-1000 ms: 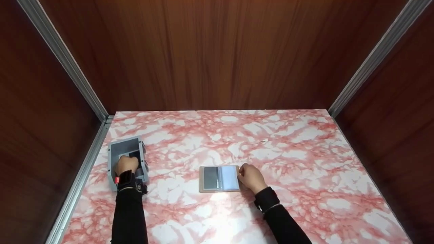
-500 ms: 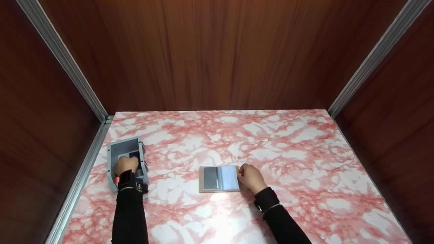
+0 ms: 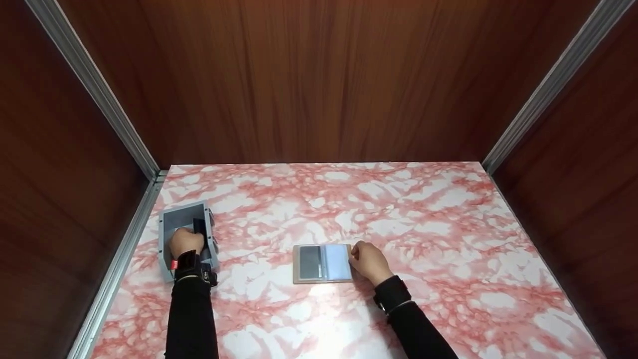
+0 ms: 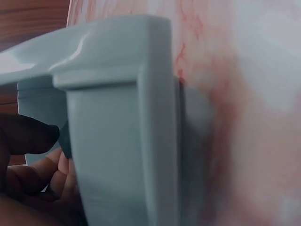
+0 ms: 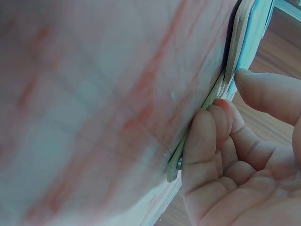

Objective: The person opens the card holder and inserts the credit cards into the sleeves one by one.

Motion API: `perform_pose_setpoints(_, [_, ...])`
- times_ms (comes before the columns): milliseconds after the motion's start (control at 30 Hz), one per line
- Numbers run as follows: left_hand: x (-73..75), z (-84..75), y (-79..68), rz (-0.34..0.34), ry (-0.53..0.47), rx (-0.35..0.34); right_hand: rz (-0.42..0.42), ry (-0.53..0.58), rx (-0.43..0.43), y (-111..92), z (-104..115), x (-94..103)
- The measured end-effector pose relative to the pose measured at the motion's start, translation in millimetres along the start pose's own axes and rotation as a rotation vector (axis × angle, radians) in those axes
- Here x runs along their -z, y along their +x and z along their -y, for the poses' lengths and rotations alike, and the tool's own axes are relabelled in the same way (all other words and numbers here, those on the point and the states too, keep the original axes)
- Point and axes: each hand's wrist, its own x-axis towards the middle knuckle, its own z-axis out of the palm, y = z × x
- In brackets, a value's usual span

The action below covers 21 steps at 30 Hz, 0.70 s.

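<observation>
A card holder (image 3: 311, 263) lies open on the table, with a tan cover, a dark grey card in its left sleeve and a pale clear sleeve on the right. My right hand (image 3: 370, 260) pinches its right edge between thumb and curled fingers; in the right wrist view a tan strap (image 5: 174, 169) with a metal snap runs beside the fingertips. Far to the left, my left hand (image 3: 186, 242) reaches inside a grey plastic bin (image 3: 180, 207). Its thumb and fingers pinch a dark, flat, card-like piece (image 4: 66, 141), mostly hidden behind the bin wall in the left wrist view.
Pink-and-white marbled table surface (image 3: 309, 199) surrounds the card holder. Brown wood-grain panels (image 3: 319, 85) with grey metal corner rails (image 3: 99, 94) enclose the table at the back and sides. The bin stands close to the left rail.
Inside the bin, my left hand has shifted slightly, and more of the dark piece shows above its fingers. My right hand and the card holder have stayed in place.
</observation>
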Motion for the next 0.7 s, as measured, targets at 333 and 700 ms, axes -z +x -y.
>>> perform_pose_setpoints(333, [3.0,0.7,-0.2,0.038,0.025,0.029,0.005,0.003,-0.005,0.4,0.4,0.0])
perform_pose_setpoints(700, [7.8,-6.2,-1.5,-0.093,-0.035,0.012,0.057,0.015,-0.037,0.1,1.2,2.2])
